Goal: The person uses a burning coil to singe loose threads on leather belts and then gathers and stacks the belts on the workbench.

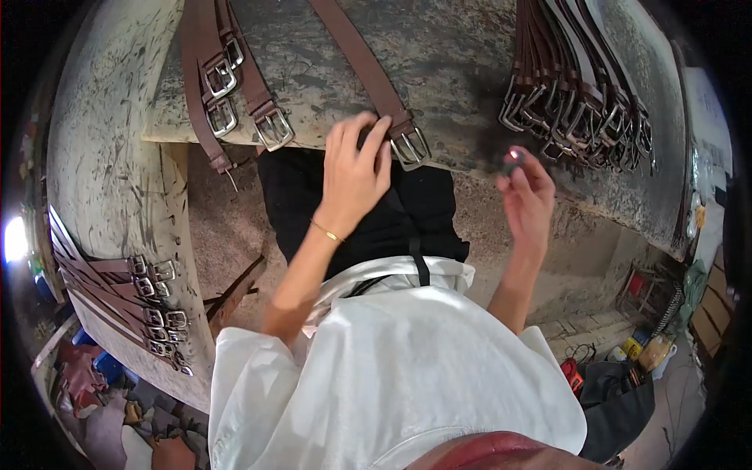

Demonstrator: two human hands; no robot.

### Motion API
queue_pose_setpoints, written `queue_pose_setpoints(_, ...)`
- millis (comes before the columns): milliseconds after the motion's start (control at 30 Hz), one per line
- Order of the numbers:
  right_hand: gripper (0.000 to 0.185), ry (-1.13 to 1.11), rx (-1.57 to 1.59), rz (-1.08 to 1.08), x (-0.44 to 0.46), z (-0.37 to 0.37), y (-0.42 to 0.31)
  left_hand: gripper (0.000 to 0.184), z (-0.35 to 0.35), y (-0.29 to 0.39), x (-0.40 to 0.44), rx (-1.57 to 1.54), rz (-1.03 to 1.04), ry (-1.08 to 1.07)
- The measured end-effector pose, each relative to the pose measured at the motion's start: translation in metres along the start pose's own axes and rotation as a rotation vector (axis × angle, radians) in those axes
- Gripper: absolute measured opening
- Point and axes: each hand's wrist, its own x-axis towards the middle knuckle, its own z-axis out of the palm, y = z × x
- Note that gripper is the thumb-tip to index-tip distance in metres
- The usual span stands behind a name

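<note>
A brown leather belt (364, 66) lies across the worktable, its silver buckle (410, 149) at the front edge. My left hand (356, 164) has its fingers curled against the belt's left side, just beside the buckle; the exact grip is partly hidden. To the right, apart from the belt, my right hand (529, 196) is raised near the table edge. Its fingers and thumb close on a small dark lighter (512, 161), largely covered, with a bright reddish spot at its top.
More brown belts (205, 70) hang over the edge at left. Many buckled belts (576, 102) are bunched at right. Another belt stack (129, 294) lies on the left side table (102, 188). Leather scraps (106, 423) cover the floor at lower left; a black bag (619, 415) sits at lower right.
</note>
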Motion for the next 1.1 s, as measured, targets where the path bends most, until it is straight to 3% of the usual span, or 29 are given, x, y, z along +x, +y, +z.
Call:
queue_pose_setpoints(100, 0.022, -0.037, -0.125, 0.05, 0.019, 0.045, 0.01, 0.025, 0.013, 0.022, -0.016, -0.243, -0.428, 0.159)
queue_pose_setpoints(133, 0.02, -0.015, -0.193, 0.07, 0.024, 0.061, 0.014, 0.03, 0.008, 0.031, -0.01, -0.24, -0.533, 0.117)
queue_pose_setpoints(233, 0.017, -0.009, -0.311, 0.0, 0.041, 0.087, 0.031, 0.033, -0.004, 0.031, 0.012, -0.236, -0.57, 0.075)
queue_pose_setpoints(300, 0.016, 0.005, -0.254, -0.029, 0.047, 0.098, 0.04, 0.036, -0.016, 0.016, 0.031, 0.16, -0.008, 0.01)
queue_pose_setpoints(333, 0.016, 0.016, -0.198, -0.044, 0.05, 0.1, 0.044, 0.037, -0.009, 0.004, 0.028, 0.105, -0.025, -0.196)
queue_pose_setpoints(433, 0.015, 0.032, -0.089, -0.053, 0.051, 0.1, 0.053, 0.041, -0.017, -0.026, 0.04, 0.069, 0.146, -0.208)
queue_pose_setpoints(533, 0.014, 0.021, 0.01, -0.08, 0.046, 0.096, 0.063, 0.055, -0.027, -0.048, 0.058, 0.149, 0.476, -0.353)
queue_pose_setpoints(633, 0.014, 0.009, 0.052, -0.115, 0.041, 0.098, 0.066, 0.055, -0.037, -0.058, 0.089, 0.194, 0.69, -0.493)
queue_pose_setpoints(767, 0.011, 0.064, 0.122, -0.087, 0.042, 0.105, 0.065, 0.049, -0.035, -0.05, 0.09, 0.27, 0.773, -0.481)
queue_pose_setpoints(867, 0.01, 0.125, 0.154, -0.122, 0.041, 0.104, 0.065, 0.041, -0.026, -0.047, 0.067, 0.125, 0.766, -0.411)
queue_pose_setpoints(967, 0.01, 0.078, 0.148, -0.087, 0.043, 0.101, 0.064, 0.034, -0.011, -0.054, 0.048, -0.052, 0.675, -0.285)
queue_pose_setpoints(1067, 0.009, 0.079, 0.147, -0.07, 0.046, 0.099, 0.067, 0.029, -0.012, -0.045, 0.035, -0.082, 0.649, -0.171)
queue_pose_setpoints(1100, 0.009, 0.073, 0.147, -0.072, 0.048, 0.097, 0.069, 0.026, -0.014, -0.035, 0.025, 0.012, 0.549, -0.113)
